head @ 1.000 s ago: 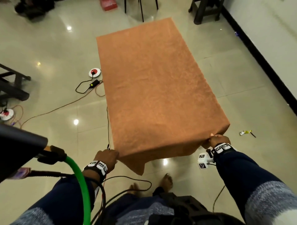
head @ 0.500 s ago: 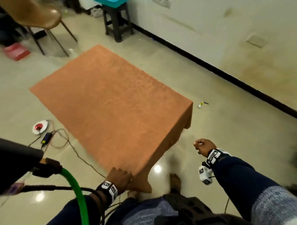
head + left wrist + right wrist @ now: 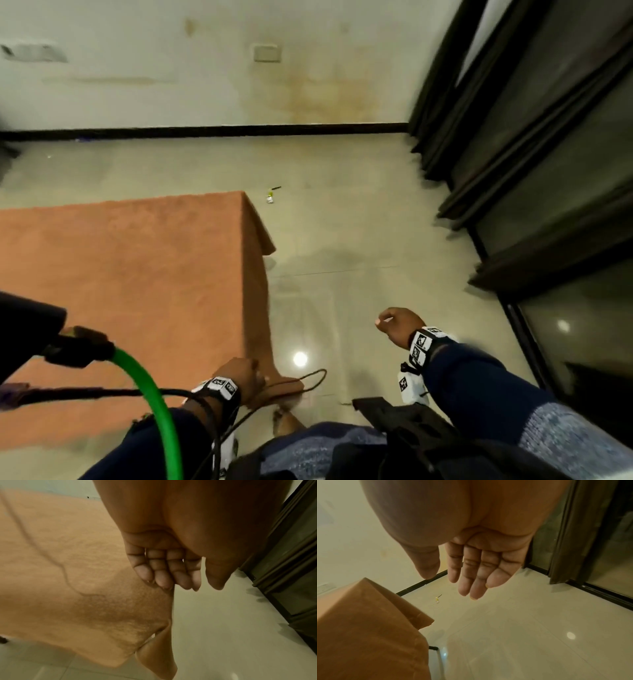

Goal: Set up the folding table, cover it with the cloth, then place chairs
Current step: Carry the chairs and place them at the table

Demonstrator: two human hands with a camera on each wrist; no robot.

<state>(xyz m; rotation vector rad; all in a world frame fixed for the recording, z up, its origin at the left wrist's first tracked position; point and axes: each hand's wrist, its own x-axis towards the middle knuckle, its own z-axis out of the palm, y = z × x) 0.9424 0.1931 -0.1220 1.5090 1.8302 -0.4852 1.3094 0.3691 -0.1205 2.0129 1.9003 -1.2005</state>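
Your sleeves (image 3: 486,387) are dark navy at the forearm, changing to a mottled grey-blue knit toward the elbow, and each wrist carries a black band (image 3: 422,346) set with white squares printed in black coded patterns. A small white block (image 3: 409,385) bearing the same kind of pattern hangs under your right wrist. A bright green cable (image 3: 150,397) and thinner black cables (image 3: 102,390) cross your left arm, and a black harness (image 3: 404,431) sits on your front over grey-blue clothing.

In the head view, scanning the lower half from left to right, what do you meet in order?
Green cable → orange cloth over the table → left hand at the cloth's near corner → bright light reflection on the floor → right hand, free in the air → dark door frame.
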